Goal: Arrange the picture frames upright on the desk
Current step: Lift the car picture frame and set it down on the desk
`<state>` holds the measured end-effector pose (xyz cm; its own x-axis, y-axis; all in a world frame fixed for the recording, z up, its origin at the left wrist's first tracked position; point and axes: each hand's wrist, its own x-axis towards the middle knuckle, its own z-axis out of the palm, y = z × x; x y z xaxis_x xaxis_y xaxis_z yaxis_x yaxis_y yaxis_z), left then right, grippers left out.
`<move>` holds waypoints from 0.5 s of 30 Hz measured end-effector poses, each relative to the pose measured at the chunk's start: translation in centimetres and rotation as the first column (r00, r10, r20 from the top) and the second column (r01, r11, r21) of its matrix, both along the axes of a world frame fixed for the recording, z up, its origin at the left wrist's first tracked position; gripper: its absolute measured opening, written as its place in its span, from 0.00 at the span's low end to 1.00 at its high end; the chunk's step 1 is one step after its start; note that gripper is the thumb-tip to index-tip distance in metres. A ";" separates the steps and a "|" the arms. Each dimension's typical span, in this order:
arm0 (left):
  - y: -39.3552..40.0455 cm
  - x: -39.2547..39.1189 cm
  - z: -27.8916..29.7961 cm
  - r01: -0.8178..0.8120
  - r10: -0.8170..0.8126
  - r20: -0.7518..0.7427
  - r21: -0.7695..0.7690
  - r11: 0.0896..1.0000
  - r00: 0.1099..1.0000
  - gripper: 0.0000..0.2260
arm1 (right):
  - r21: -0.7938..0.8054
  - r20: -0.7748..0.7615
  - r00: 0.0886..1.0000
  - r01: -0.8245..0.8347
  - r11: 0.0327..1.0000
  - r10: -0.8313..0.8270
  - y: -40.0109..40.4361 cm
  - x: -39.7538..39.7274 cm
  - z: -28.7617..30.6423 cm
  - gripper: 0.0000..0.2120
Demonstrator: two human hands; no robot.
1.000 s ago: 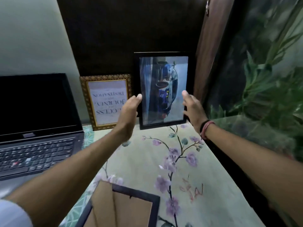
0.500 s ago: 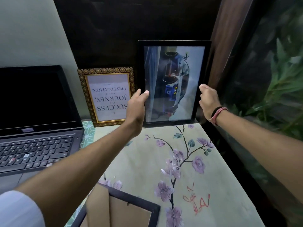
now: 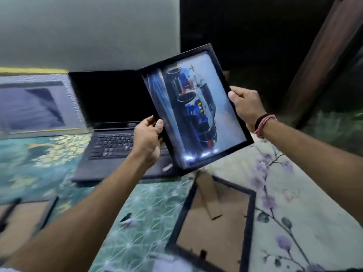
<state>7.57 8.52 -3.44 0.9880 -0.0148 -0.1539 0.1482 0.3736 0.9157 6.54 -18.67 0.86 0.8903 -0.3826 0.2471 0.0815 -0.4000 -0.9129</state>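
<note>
1. Nearest the camera, a black frame lies face-down on the worktop, its brown backing board and folded stand facing up. It is not yet upright.
2. At the lower left edge, a second face-down frame lies flat, partly cut off by the view and blurred.
3. Further in, the person holds the car picture frame in the air, clear of the worktop and tilted, above the right part of the open laptop.
4. The left hand pinches the frame's left edge, thumb on the front and fingers hidden behind.
5. The right hand grips the right edge in the same manner, thumb pressed on the front border.
6. Against the far left wall, another picture stands upright; its detail is blurred.
7. Step in hand, as a judgement: the car frame is being carried or turned for placement. The printed car appears rotated on its side, so orientation may need correcting.
8. The next move calls for choosing a free spot, setting the lower edge on the worktop, and leaning or propping the frame before releasing.
</note>
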 end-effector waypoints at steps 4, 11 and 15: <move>12.1 -3.7 0.3 -0.162 0.139 -0.162 -0.138 0.977 0.977 0.13 | -0.230 -0.103 0.989 -0.125 0.965 0.104 11.8 -1.2 3.3 0.18; 25.3 -6.3 0.2 -0.492 0.363 -0.390 -0.309 0.814 0.846 0.17 | 0.118 -0.162 0.974 -0.140 0.983 0.158 27.8 -2.3 4.7 0.12; 29.0 -6.7 -0.7 -0.551 0.380 -0.430 -0.404 0.730 0.819 0.13 | 0.381 -0.211 0.938 -0.179 0.907 0.274 35.1 -1.3 1.3 0.08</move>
<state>0.89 37.56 -4.15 0.7926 0.2776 -0.5429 0.0622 0.8489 0.5249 5.25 16.40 2.14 0.9769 -0.1824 -0.1111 -0.1217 -0.0482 -0.9914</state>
